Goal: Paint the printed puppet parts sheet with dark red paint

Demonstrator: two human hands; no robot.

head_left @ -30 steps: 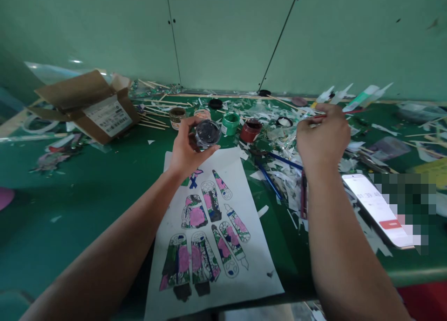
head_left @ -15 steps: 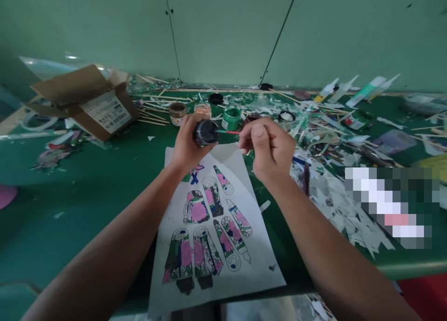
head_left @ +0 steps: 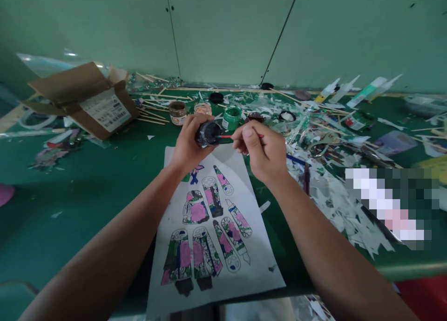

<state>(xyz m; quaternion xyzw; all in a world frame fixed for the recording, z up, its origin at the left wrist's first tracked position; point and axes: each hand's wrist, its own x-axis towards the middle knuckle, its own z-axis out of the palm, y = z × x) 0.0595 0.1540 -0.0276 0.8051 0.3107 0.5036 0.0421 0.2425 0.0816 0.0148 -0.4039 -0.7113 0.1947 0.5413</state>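
Note:
My left hand (head_left: pixel 191 142) is wrapped round a jar of black paint (head_left: pixel 208 134), tilted with its mouth toward my right hand. Pinched in my right hand (head_left: pixel 260 146) is a thin red paintbrush (head_left: pixel 226 136), its tip inside the jar's mouth and hidden by the dark paint. Below both hands lies a white paper sheet (head_left: pixel 251 265) with printed shapes, partly coloured pink, green, blue and black. Just behind the hands stand open paint jars: a brown one (head_left: pixel 178 112), an orange one (head_left: pixel 203 109), a green one (head_left: pixel 232 118) and a dark red one (head_left: pixel 256 117).
An open cardboard box (head_left: pixel 104 111) sits at the left, with thin wooden sticks (head_left: pixel 152 116) beside it. Paper scraps (head_left: pixel 335 204) cover the right side, among scissors (head_left: pixel 323 144) and pointed glue bottles (head_left: pixel 366 92). A green wall (head_left: pixel 223 37) closes the back.
My right hand has moved left toward the jar, and the brush tip has gone from the rim into its mouth. The jar has shifted slightly to the right.

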